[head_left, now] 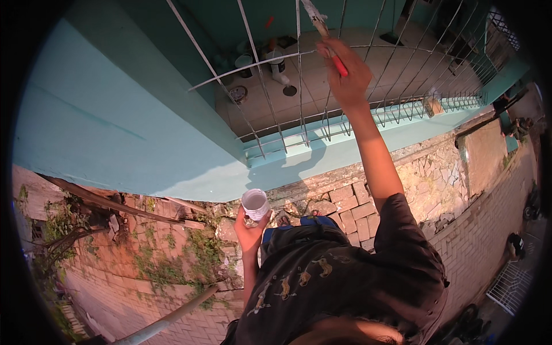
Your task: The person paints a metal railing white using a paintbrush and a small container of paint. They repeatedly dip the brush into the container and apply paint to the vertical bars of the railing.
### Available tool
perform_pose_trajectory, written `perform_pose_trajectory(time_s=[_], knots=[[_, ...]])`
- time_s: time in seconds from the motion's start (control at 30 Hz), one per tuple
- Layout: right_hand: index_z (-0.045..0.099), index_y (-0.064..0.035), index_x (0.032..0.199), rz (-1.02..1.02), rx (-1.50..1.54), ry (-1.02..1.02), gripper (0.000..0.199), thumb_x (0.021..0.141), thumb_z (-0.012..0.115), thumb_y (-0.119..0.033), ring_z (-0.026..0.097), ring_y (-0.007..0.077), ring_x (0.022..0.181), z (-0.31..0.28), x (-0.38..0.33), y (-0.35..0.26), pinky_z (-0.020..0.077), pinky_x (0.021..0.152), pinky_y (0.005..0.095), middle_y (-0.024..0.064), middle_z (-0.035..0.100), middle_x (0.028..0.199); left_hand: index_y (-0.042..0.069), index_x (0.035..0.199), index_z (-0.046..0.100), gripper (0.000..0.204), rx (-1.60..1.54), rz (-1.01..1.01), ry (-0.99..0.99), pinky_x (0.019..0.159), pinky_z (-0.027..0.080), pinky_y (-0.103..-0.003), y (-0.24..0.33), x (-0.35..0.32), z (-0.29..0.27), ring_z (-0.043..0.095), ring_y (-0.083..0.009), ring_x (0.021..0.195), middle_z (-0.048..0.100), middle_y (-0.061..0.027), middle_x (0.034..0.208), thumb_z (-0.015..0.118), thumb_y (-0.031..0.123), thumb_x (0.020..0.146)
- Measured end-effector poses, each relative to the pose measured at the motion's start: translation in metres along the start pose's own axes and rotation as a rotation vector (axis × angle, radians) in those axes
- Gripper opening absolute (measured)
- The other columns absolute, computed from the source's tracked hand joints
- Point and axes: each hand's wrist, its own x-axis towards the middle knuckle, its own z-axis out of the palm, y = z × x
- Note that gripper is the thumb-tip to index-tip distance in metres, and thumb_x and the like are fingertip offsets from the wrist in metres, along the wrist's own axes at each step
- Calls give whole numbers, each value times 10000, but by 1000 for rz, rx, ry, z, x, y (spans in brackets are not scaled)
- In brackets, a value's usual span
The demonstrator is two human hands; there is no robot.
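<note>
My right hand (pixel 349 80) is raised, its fingers closed round a paintbrush (pixel 319 24) with a red-ended handle. Whitish paint coats the bristles, which point up beside a bar of the metal grille (pixel 299 75); whether they touch it I cannot tell. Lower down, near my body, my left hand (pixel 250 233) grips a small white tub (pixel 255 202) with its mouth turned up. The tub's inside looks whitish, but how full it is does not show clearly. The grille's thin bars look pale at the left and darker toward the right.
A turquoise wall (pixel 109 115) rises at the left, and a turquoise ledge (pixel 293 164) runs below the grille. Behind the bars, several containers, including a dark can (pixel 244 64), stand on a tiled floor. A wood block (pixel 433 106) sits on the ledge. A pipe (pixel 172 315) slants at lower left.
</note>
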Motion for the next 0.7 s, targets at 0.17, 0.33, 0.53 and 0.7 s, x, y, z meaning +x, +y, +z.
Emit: perform_pose_trajectory(time_s=[0.17,0.33,0.53,0.7], knots=[[659,-98,1197,-167,-84,-286,359,870,710,41,711,288,772,3,-14,-17,573,685,346,87,734,932,4,1229,657,493,29,2,24,929,496,-330,1,-3,0,660,-148,1020,731,-65,1087,857,87,786],[661,-75,1205,105,118,-125,255,954,679,-42,732,219,784,5,-6,-10,562,702,295,72,750,929,10,1234,658,514,27,6,37,909,499,-336,-2,-3,2,662,-149,989,736,-70,1069,867,112,776],[645,-3,1208,300,352,69,199,1018,601,-43,748,163,856,-1,10,-12,557,796,263,93,769,977,9,1242,658,514,35,-2,37,909,499,-331,-6,-3,-1,663,-149,989,737,-71,1076,862,106,780],[622,50,1206,385,424,99,203,1033,547,-24,750,197,854,4,7,-6,563,836,289,143,761,976,5,1253,652,521,20,-22,11,919,498,-326,-8,-1,-1,659,-146,1017,734,-70,1094,858,93,782]])
